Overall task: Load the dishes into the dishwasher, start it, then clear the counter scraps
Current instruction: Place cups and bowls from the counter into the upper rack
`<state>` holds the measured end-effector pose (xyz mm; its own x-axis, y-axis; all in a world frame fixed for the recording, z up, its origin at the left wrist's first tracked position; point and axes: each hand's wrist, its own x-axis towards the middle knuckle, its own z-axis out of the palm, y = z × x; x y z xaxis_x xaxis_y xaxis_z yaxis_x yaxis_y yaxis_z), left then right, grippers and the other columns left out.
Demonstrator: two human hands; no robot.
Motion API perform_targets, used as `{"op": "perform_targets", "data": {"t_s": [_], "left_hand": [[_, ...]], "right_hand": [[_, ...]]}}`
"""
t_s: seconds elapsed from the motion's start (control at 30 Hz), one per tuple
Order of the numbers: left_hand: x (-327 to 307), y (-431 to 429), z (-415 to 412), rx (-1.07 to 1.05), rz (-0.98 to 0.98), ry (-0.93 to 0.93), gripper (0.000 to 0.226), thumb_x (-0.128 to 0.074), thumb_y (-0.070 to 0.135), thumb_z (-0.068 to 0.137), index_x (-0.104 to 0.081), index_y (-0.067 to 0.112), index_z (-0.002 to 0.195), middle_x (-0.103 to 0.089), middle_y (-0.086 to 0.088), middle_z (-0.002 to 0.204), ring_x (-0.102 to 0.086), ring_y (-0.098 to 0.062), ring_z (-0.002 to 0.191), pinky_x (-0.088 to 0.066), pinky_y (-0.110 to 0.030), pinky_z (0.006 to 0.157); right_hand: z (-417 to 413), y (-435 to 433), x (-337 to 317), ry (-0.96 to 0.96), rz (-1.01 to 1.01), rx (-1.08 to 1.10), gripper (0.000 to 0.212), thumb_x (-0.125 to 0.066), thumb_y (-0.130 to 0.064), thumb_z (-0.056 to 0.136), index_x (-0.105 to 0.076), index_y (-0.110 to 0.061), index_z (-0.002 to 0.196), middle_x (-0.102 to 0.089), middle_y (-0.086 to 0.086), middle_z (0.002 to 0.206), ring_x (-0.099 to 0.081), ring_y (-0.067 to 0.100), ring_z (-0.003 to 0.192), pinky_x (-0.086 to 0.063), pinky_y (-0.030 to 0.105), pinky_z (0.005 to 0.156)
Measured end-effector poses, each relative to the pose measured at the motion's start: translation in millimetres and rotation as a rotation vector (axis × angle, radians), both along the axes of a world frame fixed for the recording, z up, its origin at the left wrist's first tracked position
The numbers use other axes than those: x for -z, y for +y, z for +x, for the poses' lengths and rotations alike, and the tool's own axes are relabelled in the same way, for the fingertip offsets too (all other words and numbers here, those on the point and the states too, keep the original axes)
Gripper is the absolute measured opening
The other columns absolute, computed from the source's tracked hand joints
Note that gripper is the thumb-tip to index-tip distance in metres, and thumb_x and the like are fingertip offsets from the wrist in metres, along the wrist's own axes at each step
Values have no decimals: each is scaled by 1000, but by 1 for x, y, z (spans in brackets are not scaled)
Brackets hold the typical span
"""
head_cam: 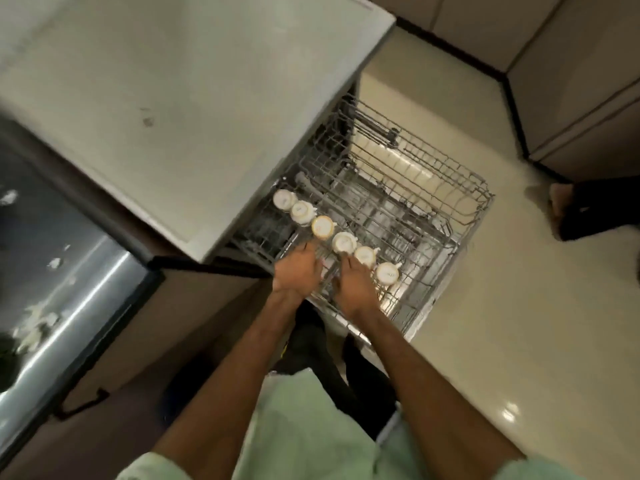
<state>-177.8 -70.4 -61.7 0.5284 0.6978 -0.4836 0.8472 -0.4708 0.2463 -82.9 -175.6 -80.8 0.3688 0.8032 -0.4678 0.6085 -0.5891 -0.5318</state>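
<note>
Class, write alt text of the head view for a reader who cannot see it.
A person's left hand and right hand reach over a pulled-out dishwasher rack holding six upside-down white cups in a row. Whether the hands grip anything is too blurred to tell.

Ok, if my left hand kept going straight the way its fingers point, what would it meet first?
Most likely the gold-rimmed cup, just ahead of your left hand, though depth is unclear from above.

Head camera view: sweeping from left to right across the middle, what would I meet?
From the left: steel surface strewn with scraps → left hand → right hand → right corner of the dishwasher rack → dark object on the floor.
</note>
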Motion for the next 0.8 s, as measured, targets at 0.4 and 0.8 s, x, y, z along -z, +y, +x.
{"op": "perform_targets", "data": {"t_s": [0.4,0.8], "left_hand": [[-109,-13,-166,-757,224,-463,15,-48,35,99,-62,31,97,-70,11,89,-67,-12,81,-56,-37,76],[-158,-53,-429,-1166,403,-633,14,-56,34,95,-70,30,96,-73,14,85,-67,-5,79,-55,-34,76]], "right_hand": [[-126,88,-113,243,288,-508,27,-50,-27,101,-69,-18,118,-74,7,94,-68,21,81,-48,28,70],[-392,101,-157,431,368,-796,15,-59,-22,98,-73,-18,102,-75,-4,88,-69,9,80,-54,28,78]]}}
